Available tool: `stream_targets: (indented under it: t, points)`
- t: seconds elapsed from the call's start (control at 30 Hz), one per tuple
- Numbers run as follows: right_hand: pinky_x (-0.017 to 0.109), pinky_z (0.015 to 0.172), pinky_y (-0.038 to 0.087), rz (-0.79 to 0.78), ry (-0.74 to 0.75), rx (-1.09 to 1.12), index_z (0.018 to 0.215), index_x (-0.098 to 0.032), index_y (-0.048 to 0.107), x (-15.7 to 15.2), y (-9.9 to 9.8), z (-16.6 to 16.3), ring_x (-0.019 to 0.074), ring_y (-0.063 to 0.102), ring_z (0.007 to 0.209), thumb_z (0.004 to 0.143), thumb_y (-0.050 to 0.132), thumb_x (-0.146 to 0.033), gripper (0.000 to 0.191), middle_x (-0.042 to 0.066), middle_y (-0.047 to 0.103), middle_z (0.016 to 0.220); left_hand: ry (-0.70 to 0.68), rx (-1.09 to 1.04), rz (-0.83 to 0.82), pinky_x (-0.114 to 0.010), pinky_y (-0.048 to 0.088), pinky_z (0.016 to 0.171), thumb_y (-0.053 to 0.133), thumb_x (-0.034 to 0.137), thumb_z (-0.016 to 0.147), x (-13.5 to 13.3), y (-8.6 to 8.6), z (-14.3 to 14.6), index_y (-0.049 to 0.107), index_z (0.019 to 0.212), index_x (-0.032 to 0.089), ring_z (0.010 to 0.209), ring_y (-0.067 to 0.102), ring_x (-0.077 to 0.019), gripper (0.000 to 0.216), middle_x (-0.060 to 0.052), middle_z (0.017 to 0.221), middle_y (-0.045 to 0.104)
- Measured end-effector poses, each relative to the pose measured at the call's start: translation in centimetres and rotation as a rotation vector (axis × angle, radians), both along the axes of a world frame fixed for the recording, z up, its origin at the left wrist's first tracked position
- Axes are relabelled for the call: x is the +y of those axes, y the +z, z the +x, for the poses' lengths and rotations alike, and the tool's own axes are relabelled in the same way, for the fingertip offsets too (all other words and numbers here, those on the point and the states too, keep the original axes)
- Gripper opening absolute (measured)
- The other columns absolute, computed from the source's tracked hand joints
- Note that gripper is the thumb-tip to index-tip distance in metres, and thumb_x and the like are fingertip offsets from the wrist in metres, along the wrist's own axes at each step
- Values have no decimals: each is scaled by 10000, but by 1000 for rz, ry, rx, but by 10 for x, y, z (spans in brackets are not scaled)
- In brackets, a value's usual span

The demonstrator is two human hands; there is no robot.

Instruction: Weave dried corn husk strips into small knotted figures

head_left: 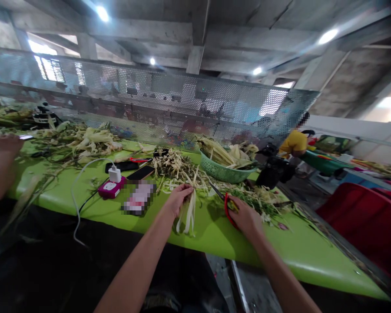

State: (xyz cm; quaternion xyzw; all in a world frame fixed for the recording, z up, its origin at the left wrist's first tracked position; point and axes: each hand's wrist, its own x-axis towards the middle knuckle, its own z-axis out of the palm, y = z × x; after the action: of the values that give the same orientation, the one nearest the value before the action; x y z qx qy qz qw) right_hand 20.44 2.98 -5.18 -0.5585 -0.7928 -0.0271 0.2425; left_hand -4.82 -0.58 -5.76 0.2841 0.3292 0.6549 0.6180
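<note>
Pinched in my left hand (181,196) are pale strips of corn husk (191,213), their loose ends hanging toward the table and a thin tip pointing up. My right hand (246,217) is closed around the red and yellow handles of a pair of scissors (227,203). The dark blades point up and left, apart from the husk strips. Just beyond my left hand lies a pile of small knotted husk pieces (172,164). Green plant scraps (252,202) lie beyond and beside my right hand.
A green basket (226,171) of husks stands behind the scraps. Left of my hands are a purple power socket (111,189) with a white charger, and phones (140,174). A husk heap (87,141) and another person's hand (6,145) are farther left. Red chairs (361,221) stand right.
</note>
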Motion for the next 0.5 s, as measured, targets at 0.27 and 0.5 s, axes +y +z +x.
stream_targets:
  t: [0.27,0.5]
  points:
    - [434,873,438,171,116,175,978,-189,689,-5,18,-9,287,579,994,852,462,-346,304,114,669,1025,17,51,54,-183,409,531,809,280,562,2,-2,-1,611,745,163,546,519,-61,294,28,664,577]
    - [321,703,489,-578,433,843,962,-197,681,-42,3,-77,207,630,782,783,601,-478,343,45,705,906,-1,112,101,-218,445,587,802,317,572,-5,3,0,583,770,160,599,555,-87,335,17,702,591]
